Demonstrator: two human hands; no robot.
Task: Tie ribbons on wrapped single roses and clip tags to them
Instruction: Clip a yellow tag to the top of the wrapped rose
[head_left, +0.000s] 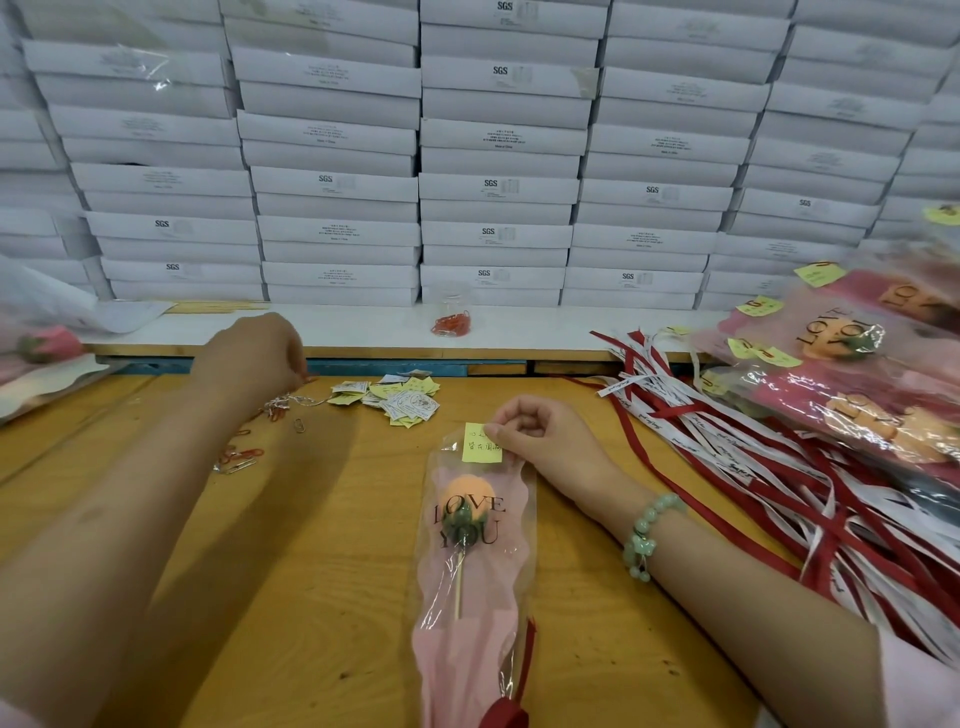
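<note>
A wrapped orange rose (470, 561) in clear and pink wrap printed "LOVE YOU" lies on the wooden table, bloom away from me. A red ribbon (511, 696) is tied at its lower stem. My right hand (540, 436) pinches a yellow tag (480, 442) against the wrap's top edge. My left hand (254, 358) reaches out to the loose paper clips (283, 402) at the far left of the table, its fingers curled down over them; whether it holds one is hidden.
A heap of yellow and white tags (400, 397) lies beyond the rose. Red and white ribbons (727, 457) spread on the right, under a pile of tagged wrapped roses (857, 364). More red clips (241, 457) are scattered left. A clip jar (453, 317) stands before stacked white boxes (493, 156).
</note>
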